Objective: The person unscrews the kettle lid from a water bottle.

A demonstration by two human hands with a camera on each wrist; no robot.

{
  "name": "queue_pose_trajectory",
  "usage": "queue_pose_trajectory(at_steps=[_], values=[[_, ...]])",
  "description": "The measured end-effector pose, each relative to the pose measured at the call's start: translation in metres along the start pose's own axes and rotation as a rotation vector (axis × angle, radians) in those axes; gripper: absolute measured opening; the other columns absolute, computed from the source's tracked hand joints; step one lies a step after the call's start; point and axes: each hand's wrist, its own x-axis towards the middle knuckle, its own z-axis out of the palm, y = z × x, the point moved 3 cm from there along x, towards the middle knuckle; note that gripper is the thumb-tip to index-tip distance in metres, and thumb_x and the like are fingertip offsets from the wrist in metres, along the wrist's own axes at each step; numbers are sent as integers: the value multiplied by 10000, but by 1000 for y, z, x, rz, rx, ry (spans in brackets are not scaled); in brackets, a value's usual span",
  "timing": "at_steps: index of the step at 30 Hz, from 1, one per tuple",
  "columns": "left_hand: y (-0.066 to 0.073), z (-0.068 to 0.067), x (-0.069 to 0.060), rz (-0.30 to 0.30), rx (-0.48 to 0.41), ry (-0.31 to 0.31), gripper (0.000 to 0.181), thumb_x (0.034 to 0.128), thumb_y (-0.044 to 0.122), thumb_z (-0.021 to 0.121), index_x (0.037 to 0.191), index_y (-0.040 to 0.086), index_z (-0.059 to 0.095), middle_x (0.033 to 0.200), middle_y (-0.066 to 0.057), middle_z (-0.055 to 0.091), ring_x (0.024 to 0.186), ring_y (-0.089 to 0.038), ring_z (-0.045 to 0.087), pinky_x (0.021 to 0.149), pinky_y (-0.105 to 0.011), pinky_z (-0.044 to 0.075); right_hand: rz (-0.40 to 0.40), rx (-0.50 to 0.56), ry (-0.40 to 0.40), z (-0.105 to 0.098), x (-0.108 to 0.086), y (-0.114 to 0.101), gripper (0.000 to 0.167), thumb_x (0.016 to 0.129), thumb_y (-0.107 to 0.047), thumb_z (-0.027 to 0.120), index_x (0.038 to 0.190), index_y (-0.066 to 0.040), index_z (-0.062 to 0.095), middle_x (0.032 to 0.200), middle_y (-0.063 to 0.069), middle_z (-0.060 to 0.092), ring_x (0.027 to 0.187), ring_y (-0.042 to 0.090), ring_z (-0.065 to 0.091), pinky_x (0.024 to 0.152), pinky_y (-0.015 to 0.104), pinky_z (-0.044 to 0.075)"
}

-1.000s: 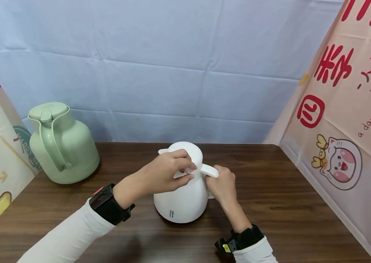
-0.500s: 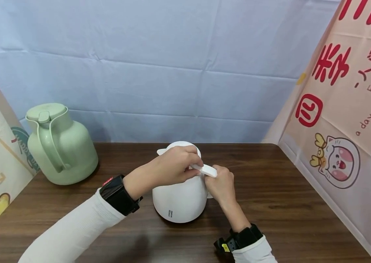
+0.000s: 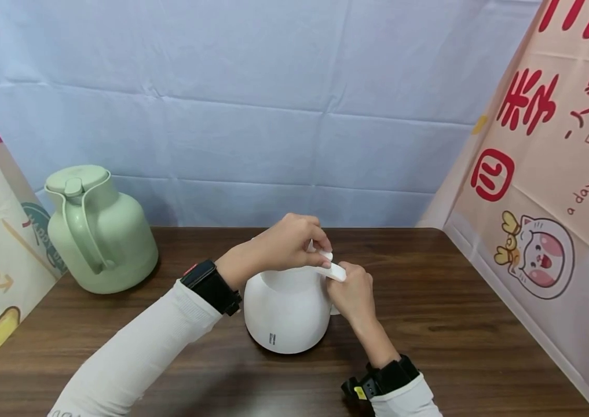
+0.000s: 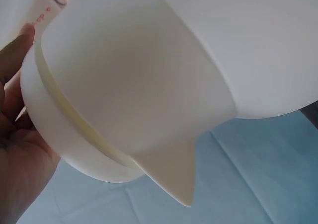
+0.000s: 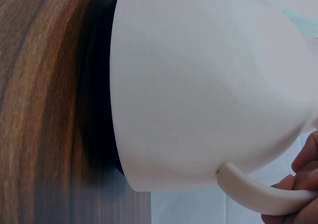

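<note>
A white vacuum jug stands upright on the wooden table, its spout pointing away to the left. My right hand grips its handle, with fingers curled round it, as the right wrist view also shows on the handle. My left hand is over the top of the jug, thumb and fingers pinching the white lid near the handle. In the left wrist view the lid sits on the neck with a thin seam below it. The left hand hides most of the lid from the head view.
A pale green vacuum jug stands at the left back of the wooden table. Behind hangs a light blue cloth. Printed cloth borders the right side, and another printed cloth the left.
My left hand has moved right and slightly up across the lid, its fingers going from spread beside the handle to pinching the lid. My right hand keeps its grip; the jug stays put.
</note>
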Motion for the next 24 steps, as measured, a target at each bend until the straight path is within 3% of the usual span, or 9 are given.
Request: queue_pose_trajectory(at_steps=[4, 11, 19, 24], values=[[-4, 1, 6, -30, -11, -39, 166, 809, 188, 739, 914, 60, 721, 810, 8, 574, 673, -83, 514, 618, -175, 419, -12, 1, 4, 0, 0, 0, 370, 759, -8, 584, 492, -126, 357, 439, -63, 282, 382, 94, 244, 385, 276, 244], [-10, 1, 14, -144, -2, -79, 145, 842, 156, 695, 943, 56, 718, 815, 5, 552, 730, -94, 529, 651, -176, 427, 50, 4, 7, 0, 0, 1, 313, 669, 23, 568, 504, -130, 350, 448, -66, 265, 409, 96, 234, 406, 297, 269], [-15, 1, 22, -272, 23, -32, 113, 837, 161, 687, 888, 65, 715, 808, 9, 632, 767, -101, 562, 662, -194, 435, 43, -6, -3, 0, 0, 0, 311, 656, 37, 557, 510, -129, 339, 445, -52, 273, 398, 106, 239, 408, 295, 258], [-16, 2, 22, -306, 32, -14, 147, 832, 182, 700, 912, 59, 714, 851, -9, 636, 793, -108, 576, 670, -200, 447, 43, -1, -9, -1, 0, 0, 312, 653, 45, 552, 509, -128, 337, 443, -49, 276, 395, 103, 235, 404, 285, 252]])
